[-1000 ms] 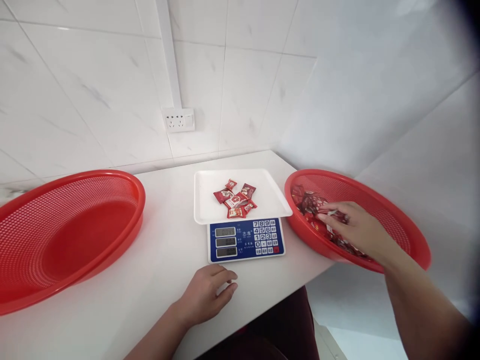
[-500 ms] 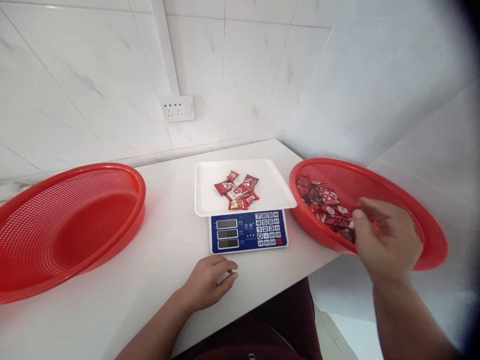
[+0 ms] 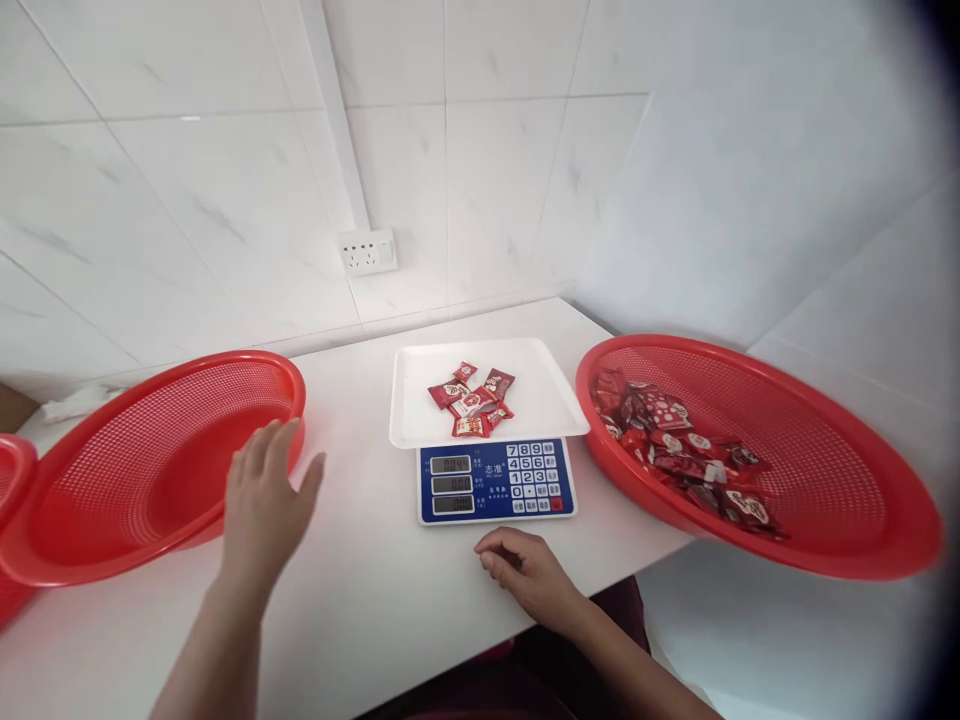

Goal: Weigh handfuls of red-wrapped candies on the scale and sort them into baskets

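My left hand point(image 3: 270, 500), fingers stretched out and thumb apart, is empty over the near right rim of a red plastic basket point(image 3: 161, 545). Loosely curled, my right hand point(image 3: 534, 578) rests on the white table just in front of a blue-and-white digital scale point(image 3: 495, 480). Nothing shows in its fingers. On the scale sits a white tray point(image 3: 416, 395) bearing several small red-wrapped snack packets point(image 3: 471, 402). To the right, a second red basket point(image 3: 832, 545) holds a heap of similar red and dark packets point(image 3: 675, 440).
Another red basket point(image 3: 9, 470) is partly visible at the far left edge. Behind the table point(image 3: 360, 620) stands a tiled wall with a socket point(image 3: 367, 252). The right basket overhangs the table's right edge. A brown box point(image 3: 13, 408) shows at far left.
My right hand has left the right basket and come down before the scale. My left hand has moved from there to the left basket and spread its fingers. The view has shifted somewhat.
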Available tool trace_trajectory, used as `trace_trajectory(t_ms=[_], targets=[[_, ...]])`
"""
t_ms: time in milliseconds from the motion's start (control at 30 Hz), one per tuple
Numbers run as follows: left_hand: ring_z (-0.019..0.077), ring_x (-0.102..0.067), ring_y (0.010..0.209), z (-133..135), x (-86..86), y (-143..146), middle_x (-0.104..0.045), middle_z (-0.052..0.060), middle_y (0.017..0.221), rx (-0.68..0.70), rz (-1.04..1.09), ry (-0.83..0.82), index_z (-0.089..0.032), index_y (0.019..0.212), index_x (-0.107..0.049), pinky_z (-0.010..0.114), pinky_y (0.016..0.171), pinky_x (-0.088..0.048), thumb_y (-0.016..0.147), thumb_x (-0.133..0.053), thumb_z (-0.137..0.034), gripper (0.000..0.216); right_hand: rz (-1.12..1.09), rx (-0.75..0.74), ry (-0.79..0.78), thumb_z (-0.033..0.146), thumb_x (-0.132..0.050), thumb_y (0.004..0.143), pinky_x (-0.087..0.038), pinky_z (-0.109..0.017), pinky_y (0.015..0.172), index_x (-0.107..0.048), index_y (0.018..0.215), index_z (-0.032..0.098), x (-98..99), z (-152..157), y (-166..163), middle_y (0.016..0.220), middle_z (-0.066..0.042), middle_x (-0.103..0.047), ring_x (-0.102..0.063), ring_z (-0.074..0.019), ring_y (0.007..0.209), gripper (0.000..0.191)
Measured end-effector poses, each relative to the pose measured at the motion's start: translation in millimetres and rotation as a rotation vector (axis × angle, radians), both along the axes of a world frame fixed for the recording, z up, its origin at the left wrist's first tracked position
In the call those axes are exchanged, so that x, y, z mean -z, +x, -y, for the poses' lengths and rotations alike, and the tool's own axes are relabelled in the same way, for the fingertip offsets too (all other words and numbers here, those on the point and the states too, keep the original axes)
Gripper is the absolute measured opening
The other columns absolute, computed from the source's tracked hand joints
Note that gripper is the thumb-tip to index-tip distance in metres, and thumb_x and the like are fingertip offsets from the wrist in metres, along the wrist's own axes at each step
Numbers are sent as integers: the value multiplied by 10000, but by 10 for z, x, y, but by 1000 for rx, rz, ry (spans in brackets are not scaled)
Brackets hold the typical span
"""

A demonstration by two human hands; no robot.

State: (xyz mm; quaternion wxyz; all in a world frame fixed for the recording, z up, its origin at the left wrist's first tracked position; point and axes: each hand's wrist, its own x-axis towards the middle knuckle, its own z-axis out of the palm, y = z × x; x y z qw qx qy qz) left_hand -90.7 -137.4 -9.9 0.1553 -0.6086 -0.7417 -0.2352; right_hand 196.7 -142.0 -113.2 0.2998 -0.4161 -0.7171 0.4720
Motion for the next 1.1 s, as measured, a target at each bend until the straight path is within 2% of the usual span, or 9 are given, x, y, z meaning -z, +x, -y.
trace_trajectory(t_ms=[67,167,400,567,700,800,867,1000,1100], targets=[[383,-488,1149,-2,-115,-180,-479,192,1310,-144,-4,-245,-138,1341,-344,539,865,-423,883,-334,-475,569,-20,10,-35,365,-477,853,-445,-252,602,-634,863,174,-5,-7,21,764,-39,-642,-567,-145,657,247],[357,-603,960,31,-147,-271,-575,172,1208,-207,41,-489,-146,1362,-316,432,639,-498,890,-229,-519,608,-8,-5,-15,344,-480,849,-443,-262,646,-641,867,179,-34,8,19,800,-44,-644,-577,-158,715,232],[279,-653,836,153,-19,-15,-668,119,1067,-49,18,-451,-211,1316,-419,306,537,-473,885,-299,-493,528,-10,-21,11,347,-471,849,-435,-256,632,-644,850,182,-58,20,22,769,-39,-636,-573,-158,699,240],[263,-581,1065,80,-141,222,-597,81,1218,123,103,-445,-234,1282,-460,330,711,-518,884,-341,-464,474,-43,-19,5,361,-475,846,-446,-259,644,-647,840,172,-43,26,33,776,-47,-640,-580,-165,704,256],[245,-451,1226,-241,-350,529,-487,60,1346,410,78,-386,-255,1289,-443,388,935,-438,878,-379,-456,463,-46,-7,2,365,-478,839,-452,-264,651,-646,835,167,-15,33,23,780,-57,-644,-583,-171,710,260],[221,-382,1282,-643,-473,795,-375,63,1429,618,52,-508,-250,1357,-345,389,1008,-377,894,-356,-304,466,-55,7,9,388,-482,829,-454,-263,635,-645,824,173,46,31,13,755,-51,-640,-579,-171,690,270],[232,-276,1341,-950,-503,944,-270,88,1482,655,3,-633,-220,1395,-279,397,1042,-332,835,-399,-152,577,-64,17,26,408,-480,825,-455,-260,622,-648,821,179,102,29,7,743,-47,-639,-580,-170,679,285],[286,-317,1315,-1475,-468,1132,-324,120,1450,706,-71,-782,-212,1359,-363,399,1025,-357,693,-627,-136,720,-71,54,72,431,-480,815,-449,-254,596,-658,813,187,203,27,-2,735,-47,-642,-583,-169,662,302],[271,-479,1175,-1685,-429,1205,-415,122,1376,708,-117,-848,-202,1263,-469,440,940,-429,755,-647,-214,539,-62,76,77,440,-487,806,-441,-251,574,-663,803,191,238,26,-6,732,-47,-645,-578,-167,644,305]])
